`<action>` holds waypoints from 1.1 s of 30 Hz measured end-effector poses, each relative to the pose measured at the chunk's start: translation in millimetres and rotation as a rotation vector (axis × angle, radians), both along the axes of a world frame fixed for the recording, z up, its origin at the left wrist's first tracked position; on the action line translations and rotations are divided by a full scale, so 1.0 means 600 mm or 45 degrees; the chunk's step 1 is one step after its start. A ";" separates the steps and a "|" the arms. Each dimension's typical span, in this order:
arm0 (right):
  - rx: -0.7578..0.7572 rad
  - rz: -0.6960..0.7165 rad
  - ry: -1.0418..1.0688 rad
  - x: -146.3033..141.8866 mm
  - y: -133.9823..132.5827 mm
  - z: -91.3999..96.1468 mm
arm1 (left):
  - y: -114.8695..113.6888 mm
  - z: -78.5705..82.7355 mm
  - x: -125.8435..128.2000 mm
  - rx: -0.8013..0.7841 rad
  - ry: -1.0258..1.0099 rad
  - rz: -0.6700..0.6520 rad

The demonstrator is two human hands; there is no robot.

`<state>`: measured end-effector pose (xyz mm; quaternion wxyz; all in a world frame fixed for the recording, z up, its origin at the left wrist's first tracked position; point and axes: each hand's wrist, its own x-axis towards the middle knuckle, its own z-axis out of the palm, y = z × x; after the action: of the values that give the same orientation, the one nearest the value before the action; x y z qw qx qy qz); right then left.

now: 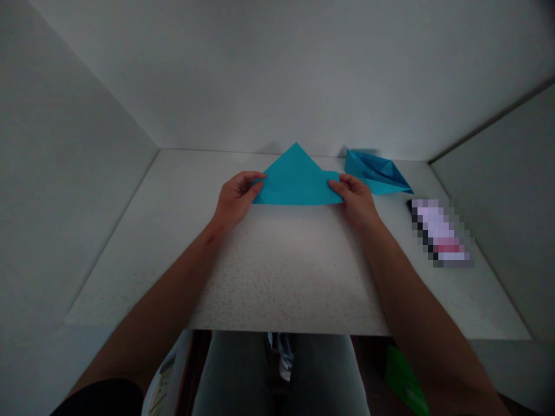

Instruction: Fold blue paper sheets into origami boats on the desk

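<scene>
At the middle of the tabletop [281,271] | left hand [236,199] and right hand [356,199] each pinch one end of the blue paper [297,179], fingers closed on it | risk: a slipping hand could make it crooked | near right hand: folded paper shape [377,172], blurry flat thing [442,231]; neither in the way

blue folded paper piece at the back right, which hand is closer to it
Right. The right hand pinches the right corner of the blue triangular sheet, just left of the folded paper piece; the left hand pinches the sheet's left corner, farther away.
</scene>
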<state>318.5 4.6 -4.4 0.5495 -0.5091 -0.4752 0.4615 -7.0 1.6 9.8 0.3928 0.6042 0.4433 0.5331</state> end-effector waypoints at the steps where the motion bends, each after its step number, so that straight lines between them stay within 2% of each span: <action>1: -0.005 0.011 0.012 -0.001 -0.001 0.001 | 0.001 -0.002 0.000 -0.002 -0.007 0.009; 5: -0.021 0.135 -0.051 -0.008 -0.011 0.011 | 0.004 -0.004 -0.001 -0.020 -0.020 0.055; 8: 0.056 0.226 -0.095 -0.014 -0.016 0.016 | 0.004 -0.004 0.000 -0.025 -0.020 0.070; 12: 0.151 0.192 -0.077 -0.014 -0.016 0.016 | 0.003 -0.005 0.002 -0.019 -0.015 0.059; 21: 0.181 0.140 -0.189 -0.007 -0.011 0.007 | 0.000 -0.006 -0.002 0.004 0.009 0.012; 26: 0.197 0.159 -0.250 -0.006 -0.013 0.010 | -0.003 -0.003 -0.005 -0.010 0.017 -0.104; 30: 0.233 0.134 -0.224 0.003 -0.016 0.017 | -0.003 -0.007 -0.010 0.007 -0.029 -0.266; 33: 0.291 0.242 -0.271 0.018 -0.022 0.027 | -0.001 -0.011 -0.013 0.047 -0.042 -0.406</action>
<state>329.2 -8.8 11.7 0.5044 -0.4422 -0.6258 0.3980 -15.0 1.0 3.3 0.4684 0.6652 0.3255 0.4819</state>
